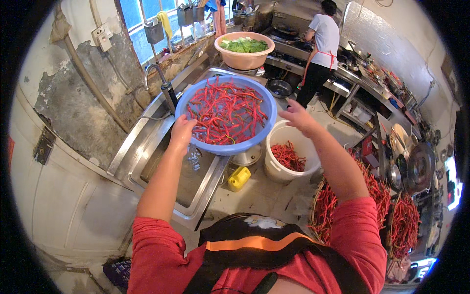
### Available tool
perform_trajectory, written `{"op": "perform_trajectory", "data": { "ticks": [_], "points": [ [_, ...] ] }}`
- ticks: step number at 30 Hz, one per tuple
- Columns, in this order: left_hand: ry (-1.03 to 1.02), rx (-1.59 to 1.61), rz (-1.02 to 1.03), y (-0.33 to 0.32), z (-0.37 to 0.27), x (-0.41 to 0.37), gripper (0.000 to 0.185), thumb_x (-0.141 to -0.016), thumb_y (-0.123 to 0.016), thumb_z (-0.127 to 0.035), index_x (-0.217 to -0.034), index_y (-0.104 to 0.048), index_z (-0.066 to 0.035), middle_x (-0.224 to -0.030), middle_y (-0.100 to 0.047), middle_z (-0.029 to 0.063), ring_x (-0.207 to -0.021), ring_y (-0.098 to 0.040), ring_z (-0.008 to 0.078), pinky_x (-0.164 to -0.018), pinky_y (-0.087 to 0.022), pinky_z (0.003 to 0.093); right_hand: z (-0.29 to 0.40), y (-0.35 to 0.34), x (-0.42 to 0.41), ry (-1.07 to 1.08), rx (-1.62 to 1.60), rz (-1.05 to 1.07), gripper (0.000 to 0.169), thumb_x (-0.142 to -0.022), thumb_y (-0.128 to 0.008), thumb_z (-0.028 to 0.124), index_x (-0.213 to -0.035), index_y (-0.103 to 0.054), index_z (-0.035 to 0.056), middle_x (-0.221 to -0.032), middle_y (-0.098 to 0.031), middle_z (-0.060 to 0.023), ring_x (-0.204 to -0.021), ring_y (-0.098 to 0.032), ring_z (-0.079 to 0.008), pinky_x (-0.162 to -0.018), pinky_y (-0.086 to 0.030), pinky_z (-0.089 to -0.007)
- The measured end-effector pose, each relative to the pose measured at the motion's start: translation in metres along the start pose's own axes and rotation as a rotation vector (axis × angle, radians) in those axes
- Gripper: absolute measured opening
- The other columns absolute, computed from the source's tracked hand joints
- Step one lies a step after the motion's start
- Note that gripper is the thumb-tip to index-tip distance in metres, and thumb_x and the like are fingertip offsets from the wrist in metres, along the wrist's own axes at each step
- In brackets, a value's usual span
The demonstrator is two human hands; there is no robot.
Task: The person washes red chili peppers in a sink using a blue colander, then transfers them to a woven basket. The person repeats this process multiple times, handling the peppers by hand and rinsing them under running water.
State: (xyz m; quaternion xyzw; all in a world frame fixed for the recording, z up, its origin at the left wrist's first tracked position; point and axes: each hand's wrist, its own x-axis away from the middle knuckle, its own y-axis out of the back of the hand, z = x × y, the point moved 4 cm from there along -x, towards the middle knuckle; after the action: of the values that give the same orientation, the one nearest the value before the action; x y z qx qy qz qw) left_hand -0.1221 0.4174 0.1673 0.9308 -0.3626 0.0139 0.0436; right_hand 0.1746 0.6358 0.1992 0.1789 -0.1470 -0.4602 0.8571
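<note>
A blue plastic basin [271, 121] full of long red chilli peppers [227, 110] is over the steel sink [205, 187]. My left hand [184, 132] grips its left rim, and water runs down into the sink beside that hand. To the right of the basin, my right hand [298, 117] is off the rim with its fingers apart and nothing visible in it. Below that hand stands a white plastic bucket [272, 167] with more red chillies [288, 156] inside. Whether the basin rests on the sink edge is hidden beneath it.
A curved faucet [167, 90] rises behind the sink. Leafy greens [244, 45] fill a pink basin [244, 58] farther back. A co-worker [323, 40] faces the stove. On the floor is a yellow plastic jug [239, 179]. Baskets of red chillies [404, 224] stand at right.
</note>
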Motion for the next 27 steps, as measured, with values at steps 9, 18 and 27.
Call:
{"op": "perform_trajectory", "data": {
  "ticks": [9,18,27],
  "points": [
    [0.16,-0.079,-0.115,-0.007,0.075,-0.126,0.066,-0.07,-0.063,-0.025,-0.121,-0.037,0.007,-0.117,-0.05,0.0225,-0.105,-0.051,0.0317,-0.087,-0.041,0.0393,-0.011,-0.082,-0.137,-0.073,-0.171,0.055,0.069,-0.076,-0.06,0.045,-0.122,-0.042,-0.0028,-0.114,-0.054,-0.0196,-0.102,-0.054,-0.0313,-0.085,-0.043,-0.0391],
    [0.441,0.243,-0.103,-0.041,0.101,-0.158,0.08,-0.077,-0.06,-0.044,-0.135,-0.023,-0.004,-0.135,-0.033,0.0184,-0.122,-0.036,0.0301,-0.094,-0.034,0.0506,-0.021,-0.164,-0.274,0.022,0.169,0.23,0.092,-0.064,-0.06,0.065,-0.124,-0.043,-0.0029,-0.119,-0.05,-0.0224,-0.111,-0.049,-0.0323,-0.094,-0.036,-0.0367],
    [0.423,0.505,-0.005,-0.065,0.109,-0.145,0.081,-0.077,-0.061,-0.048,-0.137,-0.015,-0.019,-0.135,-0.031,0.0106,-0.117,-0.041,0.0295,-0.089,-0.042,0.0499,-0.003,-0.269,-0.217,0.128,-0.371,0.989,0.086,-0.067,-0.074,0.042,-0.131,-0.032,0.0028,-0.123,-0.047,-0.014,-0.11,-0.046,-0.0234,-0.096,-0.035,-0.0346]
  ]
}}
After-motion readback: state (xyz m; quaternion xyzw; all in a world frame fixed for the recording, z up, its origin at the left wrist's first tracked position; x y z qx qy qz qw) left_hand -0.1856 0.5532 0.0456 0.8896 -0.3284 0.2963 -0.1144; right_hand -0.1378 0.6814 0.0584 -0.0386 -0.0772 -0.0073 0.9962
